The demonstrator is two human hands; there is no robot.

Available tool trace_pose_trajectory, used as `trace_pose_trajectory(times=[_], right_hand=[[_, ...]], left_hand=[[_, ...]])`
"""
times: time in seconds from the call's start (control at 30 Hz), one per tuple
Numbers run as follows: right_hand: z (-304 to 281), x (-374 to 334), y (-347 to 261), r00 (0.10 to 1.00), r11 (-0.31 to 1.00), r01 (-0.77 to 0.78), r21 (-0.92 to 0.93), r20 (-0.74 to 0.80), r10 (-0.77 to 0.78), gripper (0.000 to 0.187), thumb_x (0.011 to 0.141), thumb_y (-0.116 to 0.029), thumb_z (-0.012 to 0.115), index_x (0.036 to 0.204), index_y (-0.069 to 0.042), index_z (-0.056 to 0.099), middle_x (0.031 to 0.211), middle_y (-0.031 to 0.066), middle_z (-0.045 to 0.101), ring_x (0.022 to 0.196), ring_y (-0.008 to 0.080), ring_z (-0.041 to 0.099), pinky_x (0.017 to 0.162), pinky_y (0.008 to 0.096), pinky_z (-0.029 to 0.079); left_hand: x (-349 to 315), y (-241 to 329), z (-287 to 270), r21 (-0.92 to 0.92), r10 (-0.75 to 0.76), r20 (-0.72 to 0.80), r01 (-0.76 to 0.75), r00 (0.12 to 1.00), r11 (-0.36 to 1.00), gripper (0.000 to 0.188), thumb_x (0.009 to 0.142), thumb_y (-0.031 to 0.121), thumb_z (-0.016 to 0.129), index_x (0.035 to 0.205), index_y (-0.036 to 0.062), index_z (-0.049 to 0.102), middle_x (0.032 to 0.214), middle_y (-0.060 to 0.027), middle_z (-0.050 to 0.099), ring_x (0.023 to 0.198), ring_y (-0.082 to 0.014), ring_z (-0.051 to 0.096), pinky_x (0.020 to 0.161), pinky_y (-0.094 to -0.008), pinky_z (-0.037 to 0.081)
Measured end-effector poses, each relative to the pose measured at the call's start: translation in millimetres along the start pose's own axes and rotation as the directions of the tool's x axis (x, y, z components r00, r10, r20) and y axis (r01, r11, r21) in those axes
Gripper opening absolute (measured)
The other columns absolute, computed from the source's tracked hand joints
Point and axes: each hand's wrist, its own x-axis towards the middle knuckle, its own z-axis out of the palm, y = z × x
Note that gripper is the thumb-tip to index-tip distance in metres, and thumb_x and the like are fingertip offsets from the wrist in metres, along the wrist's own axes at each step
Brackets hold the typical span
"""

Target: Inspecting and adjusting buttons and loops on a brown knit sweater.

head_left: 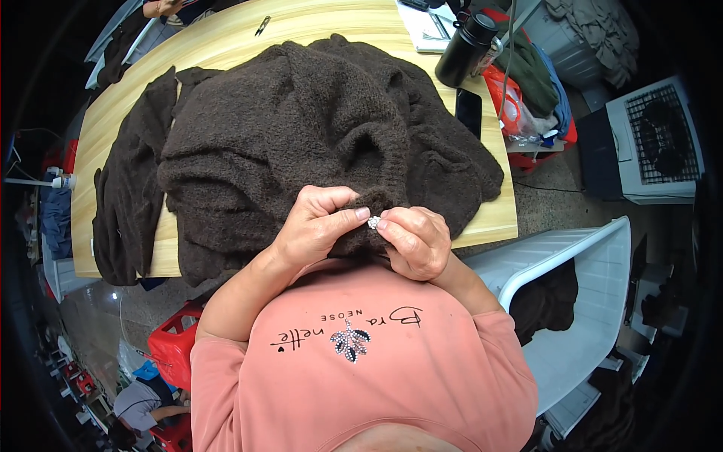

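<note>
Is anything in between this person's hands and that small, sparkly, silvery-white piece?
Nothing visible. The left hand and right hand have their fingertips right at the small, sparkly, silvery-white piece, with dark brown knitted fabric bunched around it. The black cylindrical bottle stands farther off, clear of both hands.

A black bottle (465, 51) stands near a dark phone (468, 110)

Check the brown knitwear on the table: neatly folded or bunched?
Bunched: the brown knitwear lies in uneven humps and deep creases, not in flat, squared layers.
</note>
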Motion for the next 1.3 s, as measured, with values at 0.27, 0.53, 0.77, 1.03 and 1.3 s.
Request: trace_pose_trajectory(times=[0.27, 0.53, 0.77, 1.03, 1.3], right_hand=[[8, 1, 10, 0.992, 0.997, -0.074, 0.025, 0.099, 0.072, 0.029, 0.058, 0.01, 0.063, 0.086, 0.001, 0.06, 0.091, 0.016, 0.06, 0.067, 0.0254, 0.062, 0.056, 0.0299, 0.052], [24, 2, 22, 0.972, 0.965, -0.209, 0.159, 0.142, 0.187, 0.026, 0.061, 0.012, 0.058, 0.085, 0.001, 0.056, 0.114, 0.027, 0.056, 0.083, 0.0321, 0.064, 0.062, 0.03, 0.053], [22, -1, 28, 0.922, 0.901, -0.349, 0.259, 0.269, 0.28, 0.026, 0.064, 0.012, 0.059, 0.087, 0.001, 0.054, 0.09, 0.0163, 0.06, 0.078, 0.0287, 0.061, 0.066, 0.0299, 0.05], [29, 1, 29, 0.819, 0.747, -0.566, 0.347, 0.339, 0.463, 0.022, 0.069, 0.008, 0.06, 0.09, 0.002, 0.059, 0.084, 0.0134, 0.06, 0.075, 0.0257, 0.061, 0.065, 0.0302, 0.048], [20, 1, 27, 0.824, 0.814, -0.511, 0.277, 0.427, 0.372, 0.021, 0.066, 0.007, 0.06, 0.087, 0.002, 0.059, 0.072, 0.0121, 0.059, 0.063, 0.0247, 0.059, 0.057, 0.0304, 0.046]], left_hand=[[-2, 0, -2, 0.115, -0.01, -0.062, 0.017, 0.998, 0.993, 0.006, 0.082, 0.0, 0.061, 0.084, -0.003, 0.065, 0.068, 0.0008, 0.058, 0.065, -0.0037, 0.051, 0.056, -0.0209, 0.041], [-1, -7, -8, 0.488, 0.316, -0.127, -0.218, 0.94, 0.845, 0.013, 0.075, -0.003, 0.063, 0.089, -0.0035, 0.064, 0.073, -0.0088, 0.062, 0.065, -0.0111, 0.055, 0.059, -0.0254, 0.044], [-2, -10, -12, 0.458, 0.289, -0.179, -0.181, 0.94, 0.87, 0.014, 0.073, -0.004, 0.065, 0.086, -0.0033, 0.065, 0.073, -0.0093, 0.063, 0.067, -0.0119, 0.058, 0.061, -0.0242, 0.046], [-1, -19, -15, 0.52, 0.423, -0.165, -0.286, 0.891, 0.805, 0.015, 0.071, -0.008, 0.063, 0.084, -0.0016, 0.066, 0.075, -0.0101, 0.065, 0.068, -0.015, 0.061, 0.062, -0.0247, 0.047], [-5, -17, -11, 0.69, 0.56, -0.08, -0.36, 0.824, 0.628, 0.017, 0.066, -0.013, 0.062, 0.079, -0.0023, 0.064, 0.073, -0.0125, 0.064, 0.066, -0.0214, 0.064, 0.059, -0.0273, 0.051]])
